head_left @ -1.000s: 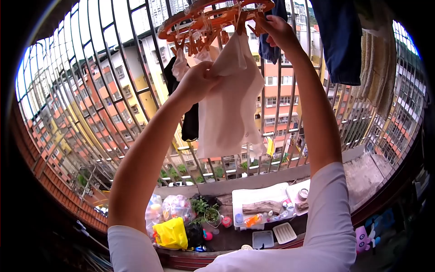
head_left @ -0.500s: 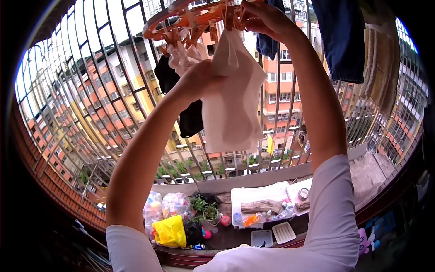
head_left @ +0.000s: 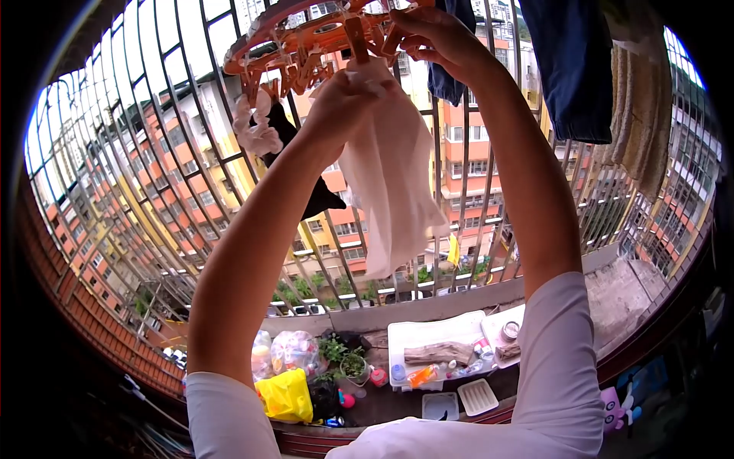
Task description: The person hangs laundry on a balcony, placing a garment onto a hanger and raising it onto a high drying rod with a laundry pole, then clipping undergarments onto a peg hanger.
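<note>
Overhead hangs an orange round drying hanger point(head_left: 260, 47) with several clothes pegs around it. My left hand point(head_left: 342, 105) is closed on the upper edge of a white cloth point(head_left: 390, 176), just under an orange peg point(head_left: 355, 40). The cloth hangs down in loose folds. My right hand point(head_left: 443, 44) is raised to the hanger's right side, its thumb and fingers closed about another orange clothes peg point(head_left: 392, 40). Left of the cloth hang a white ruffled item point(head_left: 256, 126) and a black piece point(head_left: 325, 200), partly hidden by my left forearm.
Window bars point(head_left: 214, 115) stand behind the laundry. Dark blue trousers point(head_left: 569, 73) and a beige towel point(head_left: 642, 115) hang at right. On the ledge below are a yellow bag point(head_left: 285, 395), potted plants point(head_left: 353, 363) and a white tray point(head_left: 401, 336) with driftwood and bottles.
My left hand has moved up with the cloth's edge, close under the pegs. The cloth hangs narrower and more folded. The hanger has shifted left, and the ruffled item has swung left.
</note>
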The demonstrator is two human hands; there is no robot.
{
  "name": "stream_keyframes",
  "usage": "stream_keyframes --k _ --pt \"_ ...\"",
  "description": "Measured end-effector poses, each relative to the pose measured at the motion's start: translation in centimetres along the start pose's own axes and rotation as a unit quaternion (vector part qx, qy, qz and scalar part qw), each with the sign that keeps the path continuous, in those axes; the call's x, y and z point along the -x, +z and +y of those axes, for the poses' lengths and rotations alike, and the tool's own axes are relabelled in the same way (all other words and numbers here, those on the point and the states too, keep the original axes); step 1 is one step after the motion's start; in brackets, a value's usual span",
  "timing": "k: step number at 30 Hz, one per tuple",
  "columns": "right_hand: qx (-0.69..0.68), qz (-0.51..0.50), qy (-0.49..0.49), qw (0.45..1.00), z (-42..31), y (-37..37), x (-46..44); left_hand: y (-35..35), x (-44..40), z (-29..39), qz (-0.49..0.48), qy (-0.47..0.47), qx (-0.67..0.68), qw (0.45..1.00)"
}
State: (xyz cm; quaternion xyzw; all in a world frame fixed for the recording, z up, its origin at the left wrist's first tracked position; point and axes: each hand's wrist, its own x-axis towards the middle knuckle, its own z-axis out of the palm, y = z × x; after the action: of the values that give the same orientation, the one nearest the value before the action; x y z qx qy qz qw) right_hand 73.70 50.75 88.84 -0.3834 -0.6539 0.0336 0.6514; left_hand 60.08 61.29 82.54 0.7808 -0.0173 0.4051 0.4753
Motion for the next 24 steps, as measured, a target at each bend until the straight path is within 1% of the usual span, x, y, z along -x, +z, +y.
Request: stream_keyframes --k 1,2,3,4,6,7,8,10,12,13,15,16,18,19,20,21,22,23,24 --pt "0.006 0.019 0.034 0.999 0.4 0.0 -0.2 -0.4 -0.6 -0.8 0.043 -0.008 -0.016 0.999" --pt "0.012 0.039 0.068 0.997 0.7 0.1 -0.3 -0.3 -0.5 -0.5 0.044 -0.008 -0.017 0.999" --pt "-0.018 0.011 0.05 0.999 1.0 0.3 -0.5 -0.3 -0.4 -0.1 0.056 -0.009 -0.017 0.998" --pt "-0.019 0.01 0.05 0.999 1.2 0.2 -0.6 -0.3 -0.2 0.2 0.069 -0.01 -0.016 0.997" --pt "-0.057 -0.117 -0.015 0.991 1.3 0.2 -0.6 -0.4 -0.4 0.2 0.08 -0.001 -0.014 0.997" --pt "-0.057 -0.118 -0.015 0.991 1.5 0.4 -0.7 -0.5 -0.4 0.1 0.09 0.009 -0.012 0.996" --pt "-0.041 -0.106 -0.032 0.993 1.6 0.7 -0.9 -0.5 -0.4 0.3 0.091 0.008 -0.012 0.996" --pt "-0.026 -0.095 -0.05 0.994 1.9 1.3 -1.1 -0.6 -0.3 0.6 0.096 0.053 -0.016 0.994" --pt "-0.038 0.007 -0.01 0.999 1.8 2.1 -1.0 -0.9 -0.4 0.8 0.109 0.048 -0.012 0.993" --pt "-0.039 0.005 -0.009 0.999 1.6 2.2 -1.0 -1.0 -0.4 0.9 0.12 0.042 -0.008 0.992" --pt "0.042 -0.126 -0.069 0.989 1.4 1.9 -1.4 -1.2 -0.2 0.9 0.13 0.048 -0.005 0.99" --pt "0.042 -0.127 -0.068 0.989 1.5 2.0 -1.5 -1.3 -0.2 1.0 0.137 0.054 -0.001 0.989" --pt "0.109 -0.132 -0.066 0.983 1.5 2.4 -1.6 -1.8 -0.3 0.7 0.127 0.057 -0.009 0.99" --pt "0.109 -0.133 -0.065 0.983 1.5 2.6 -1.5 -2.1 -0.4 0.6 0.115 0.06 -0.017 0.991" --pt "0.072 -0.127 -0.059 0.987 1.4 3.0 -1.3 -2.3 -0.2 0.8 0.117 0.06 -0.017 0.991" --pt "0.036 -0.122 -0.052 0.991 1.2 3.3 -1.1 -2.6 -0.1 1.0 0.095 0.064 -0.032 0.993" --pt "0.035 -0.124 -0.052 0.99 1.1 3.6 -1.0 -2.8 0.1 1.1 0.073 0.068 -0.048 0.994" --pt "0.03 -0.106 -0.047 0.993 1.0 3.7 -0.8 -3.0 0.3 1.1 0.075 0.068 -0.049 0.994" --pt "0.024 -0.088 -0.041 0.995 0.9 3.9 -0.7 -3.1 0.7 0.9 0.059 0.034 -0.043 0.997"
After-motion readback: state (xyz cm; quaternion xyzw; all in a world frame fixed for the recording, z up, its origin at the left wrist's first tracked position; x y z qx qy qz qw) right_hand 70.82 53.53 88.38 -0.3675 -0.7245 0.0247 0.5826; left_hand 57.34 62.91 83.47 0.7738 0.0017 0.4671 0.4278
